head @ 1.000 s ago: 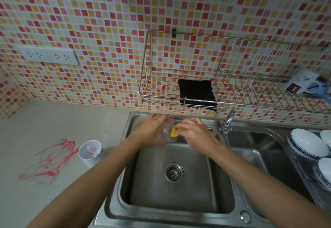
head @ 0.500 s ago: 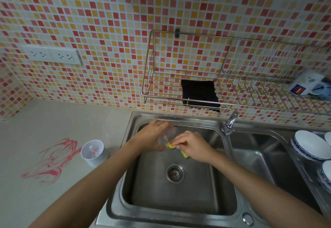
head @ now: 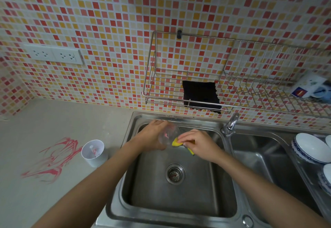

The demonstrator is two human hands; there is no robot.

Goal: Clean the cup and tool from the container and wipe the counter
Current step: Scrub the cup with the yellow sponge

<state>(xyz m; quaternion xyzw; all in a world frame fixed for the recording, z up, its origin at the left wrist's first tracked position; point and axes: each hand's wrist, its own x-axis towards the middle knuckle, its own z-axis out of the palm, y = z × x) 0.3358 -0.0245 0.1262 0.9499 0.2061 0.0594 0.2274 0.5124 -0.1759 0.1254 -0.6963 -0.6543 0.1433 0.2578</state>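
Note:
My left hand [head: 152, 135] grips a clear plastic cup [head: 168, 135] with pink smears inside, tilted over the far part of the left sink basin [head: 179, 197]. My right hand [head: 198, 142] pinches a yellow sponge [head: 176, 142] against the cup's mouth. A white container [head: 94, 153] stands on the counter left of the sink, with a small pink-stained tool inside it. Red-pink streaks [head: 53, 159] smear the beige counter [head: 44, 201] left of the container.
A tap [head: 231, 125] rises between the two basins. White bowls [head: 311, 147] sit stacked at the right. A wire rack [head: 197, 88] on the tiled wall holds a black cloth [head: 200, 95] and a box. A double wall socket [head: 53, 54] is at the left.
The sponge has shifted from beside the cup to its mouth, and both hands have moved slightly within the far part of the basin. The view has drifted a little.

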